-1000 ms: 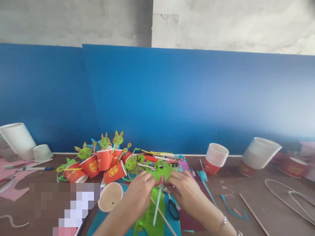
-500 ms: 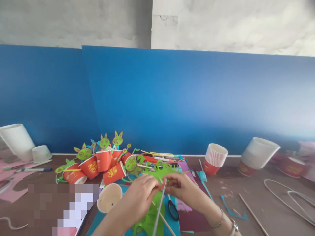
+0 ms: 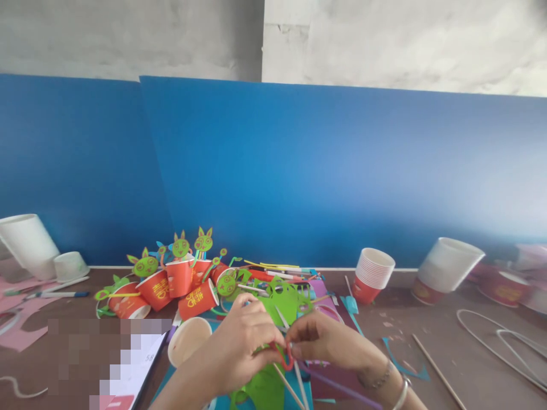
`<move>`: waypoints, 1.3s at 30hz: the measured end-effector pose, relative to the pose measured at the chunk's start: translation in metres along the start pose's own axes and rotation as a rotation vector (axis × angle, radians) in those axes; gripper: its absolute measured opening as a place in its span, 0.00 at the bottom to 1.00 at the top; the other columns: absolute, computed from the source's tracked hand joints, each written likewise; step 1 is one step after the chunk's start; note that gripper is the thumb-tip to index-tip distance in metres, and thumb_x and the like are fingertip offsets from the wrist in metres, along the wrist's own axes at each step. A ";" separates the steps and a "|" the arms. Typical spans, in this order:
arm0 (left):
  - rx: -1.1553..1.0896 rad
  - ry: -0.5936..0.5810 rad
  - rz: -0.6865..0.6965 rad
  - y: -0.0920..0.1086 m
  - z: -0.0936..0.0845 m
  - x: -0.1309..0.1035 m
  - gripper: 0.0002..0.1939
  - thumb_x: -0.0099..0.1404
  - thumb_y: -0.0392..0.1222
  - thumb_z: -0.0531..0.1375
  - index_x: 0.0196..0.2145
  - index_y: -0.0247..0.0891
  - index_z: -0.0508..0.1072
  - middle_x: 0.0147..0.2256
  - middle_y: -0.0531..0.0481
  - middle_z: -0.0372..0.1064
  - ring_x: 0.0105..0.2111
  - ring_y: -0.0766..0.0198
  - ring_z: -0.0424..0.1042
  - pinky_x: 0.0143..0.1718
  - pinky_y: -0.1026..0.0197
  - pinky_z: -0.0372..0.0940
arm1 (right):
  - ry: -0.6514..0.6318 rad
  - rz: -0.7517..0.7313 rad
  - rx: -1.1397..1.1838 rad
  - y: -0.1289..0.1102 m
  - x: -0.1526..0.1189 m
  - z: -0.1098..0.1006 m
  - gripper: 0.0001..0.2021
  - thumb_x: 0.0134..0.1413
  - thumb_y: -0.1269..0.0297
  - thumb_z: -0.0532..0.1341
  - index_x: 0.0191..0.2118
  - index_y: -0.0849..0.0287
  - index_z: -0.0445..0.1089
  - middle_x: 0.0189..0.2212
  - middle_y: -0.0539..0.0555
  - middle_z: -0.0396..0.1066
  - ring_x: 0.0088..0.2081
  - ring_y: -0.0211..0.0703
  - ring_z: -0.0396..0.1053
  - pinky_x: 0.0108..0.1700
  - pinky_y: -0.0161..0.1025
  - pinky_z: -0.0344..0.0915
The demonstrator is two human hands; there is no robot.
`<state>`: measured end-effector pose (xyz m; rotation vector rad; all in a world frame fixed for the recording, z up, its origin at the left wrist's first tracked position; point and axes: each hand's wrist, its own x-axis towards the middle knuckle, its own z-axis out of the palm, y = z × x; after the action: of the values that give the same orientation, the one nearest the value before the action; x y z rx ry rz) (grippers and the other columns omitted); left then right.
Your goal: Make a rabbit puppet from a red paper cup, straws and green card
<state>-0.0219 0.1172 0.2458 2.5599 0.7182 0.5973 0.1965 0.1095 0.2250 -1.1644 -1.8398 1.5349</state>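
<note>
My left hand (image 3: 252, 336) is closed, fingers pinching a red pipe cleaner (image 3: 287, 361) that bends in a small loop between my hands. My right hand (image 3: 327, 344) pinches beside it, closed at the same loop. A thin pale strip (image 3: 299, 382) hangs down from between the fingertips. A blurred purple strand (image 3: 337, 387) runs from below my right hand to the lower right. Beneath lie cut green paper (image 3: 265, 381) and a wooden stick (image 3: 287, 384). Scissor blades (image 3: 282, 318) show past my fingers; the handles are hidden. A paper cup (image 3: 188, 340) stands by my left wrist.
Red paper cups (image 3: 199, 300) with green animal faces cluster at the back left. A cup stack (image 3: 374, 274) stands right, with a larger white container (image 3: 450, 265) beyond. A phone (image 3: 145, 370) lies left. Another stick (image 3: 438, 370) and a white cable (image 3: 499, 341) lie right.
Both hands have come lower and nearer to me. The red pipe cleaner now shows as a bent loop. The pale strip has swung to the right, and the purple strand has come into view.
</note>
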 end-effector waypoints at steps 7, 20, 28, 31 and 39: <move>-0.248 0.026 -0.125 -0.005 0.003 -0.005 0.07 0.60 0.50 0.63 0.35 0.47 0.76 0.34 0.53 0.68 0.43 0.59 0.64 0.56 0.50 0.49 | -0.121 -0.009 0.097 -0.002 -0.001 0.010 0.08 0.48 0.60 0.67 0.31 0.59 0.80 0.22 0.47 0.71 0.23 0.34 0.60 0.29 0.33 0.55; -1.003 0.337 -0.517 -0.024 0.031 0.006 0.34 0.50 0.63 0.65 0.49 0.40 0.72 0.50 0.40 0.70 0.50 0.49 0.68 0.48 0.53 0.62 | 0.685 -0.210 0.367 0.004 0.015 0.005 0.16 0.46 0.50 0.68 0.36 0.57 0.77 0.27 0.51 0.73 0.29 0.39 0.65 0.31 0.35 0.60; -1.131 0.402 -0.639 -0.007 0.051 0.018 0.21 0.53 0.60 0.64 0.24 0.39 0.68 0.13 0.62 0.53 0.14 0.73 0.49 0.16 0.69 0.43 | 0.520 -0.230 0.202 0.002 0.016 0.014 0.19 0.52 0.48 0.62 0.40 0.59 0.76 0.22 0.49 0.67 0.24 0.37 0.59 0.27 0.36 0.59; -1.284 0.571 -0.623 -0.007 0.051 0.018 0.20 0.53 0.58 0.66 0.26 0.38 0.68 0.17 0.58 0.61 0.18 0.73 0.58 0.20 0.71 0.52 | 0.565 -0.349 0.144 0.003 0.015 0.017 0.14 0.55 0.55 0.62 0.44 0.55 0.71 0.28 0.50 0.69 0.29 0.39 0.64 0.33 0.37 0.63; -1.392 0.607 -0.562 -0.003 0.048 0.018 0.19 0.51 0.53 0.69 0.33 0.35 0.72 0.21 0.55 0.68 0.22 0.73 0.67 0.25 0.71 0.61 | 0.572 -0.348 0.302 0.011 0.021 0.026 0.12 0.48 0.53 0.68 0.28 0.58 0.74 0.26 0.51 0.70 0.31 0.41 0.66 0.35 0.37 0.62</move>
<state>0.0146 0.1166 0.2102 0.8523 0.7387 1.1275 0.1681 0.1131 0.2049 -0.9489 -1.2929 1.0872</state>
